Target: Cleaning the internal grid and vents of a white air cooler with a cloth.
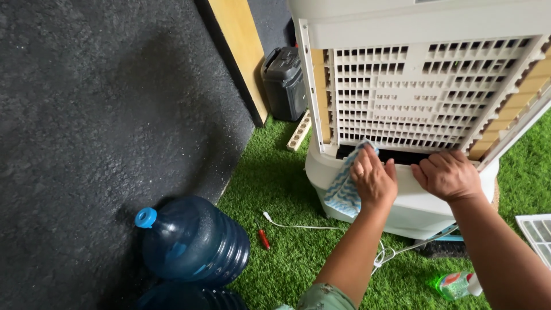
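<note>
A white air cooler [402,201] stands on green artificial grass, its back grille [413,92] facing me. My left hand [374,178] presses a blue-and-white zigzag cloth [342,192] against the lower rim of the cooler, just under the grille. My right hand [447,174] grips the same rim a little to the right, fingers curled over the edge into the dark gap. Honeycomb pads [519,100] show at the grille's right side.
A large blue water bottle [192,241] lies at the lower left by a dark wall [103,103]. A red screwdriver [263,238], a white cord [304,227], a green spray bottle [456,284], a white panel [536,235], a grey case [284,80] and a wooden board [244,51] surround the cooler.
</note>
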